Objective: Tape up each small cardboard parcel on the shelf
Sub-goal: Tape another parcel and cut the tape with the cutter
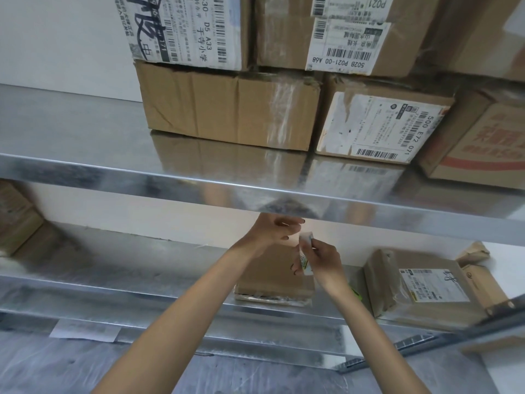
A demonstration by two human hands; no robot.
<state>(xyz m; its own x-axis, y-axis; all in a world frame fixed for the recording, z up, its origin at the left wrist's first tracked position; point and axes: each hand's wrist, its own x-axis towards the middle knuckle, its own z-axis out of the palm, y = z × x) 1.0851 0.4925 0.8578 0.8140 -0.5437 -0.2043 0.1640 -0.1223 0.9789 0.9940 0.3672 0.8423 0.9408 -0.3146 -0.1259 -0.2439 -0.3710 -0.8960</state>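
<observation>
Right hand (322, 264): fingers and thumb pinching a small white item with green and yellow print (305, 253); too small and blurred to identify. Left hand (270, 231): just beside it and higher, fingers loosely curled toward the item, fingertips close under the front lip of the upper galvanised metal shelf (170, 177); whether it grips anything cannot be told. Small brown cardboard parcel (272, 275): lies flat on the lower galvanised metal shelf (113, 282), directly below both hands, which cover its far part; clear tape shows along its near edge. Larger brown cardboard parcel with a white printed label (412, 291): same shelf, to the right, apart from the first. Crumpled brown paper package (473, 253): behind it, partly hidden. Brown carton (17, 217): far left, cut by the frame edge. Stacked brown cartons with barcode labels (227, 109): on the upper shelf, tops cut off.
</observation>
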